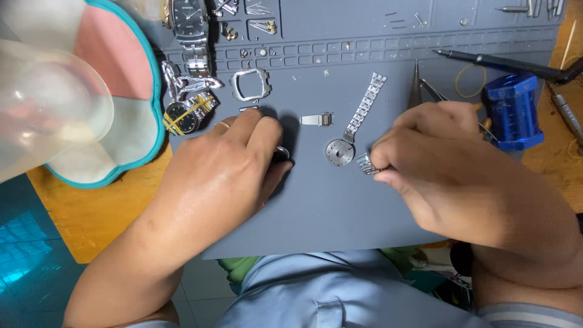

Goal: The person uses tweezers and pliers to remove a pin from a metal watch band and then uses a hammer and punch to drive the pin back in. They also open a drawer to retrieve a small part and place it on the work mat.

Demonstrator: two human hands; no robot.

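Head camera, close, looking down.

Grey work mat (pixel 340 206) on orange tabletop (pixel 91 212). Far left: whole steel wristwatch (pixel 189 27); below it, empty rectangular bezel (pixel 250 84) and gold-banded watch (pixel 185 115). Right: blue plastic holder (pixel 513 112), yellow rubber band (pixel 470 81), black pen-like tool (pixel 504 62).

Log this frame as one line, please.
left hand: flat on grey work mat | right hand: pinching silver metal watch band piece | round silver watch case: beside
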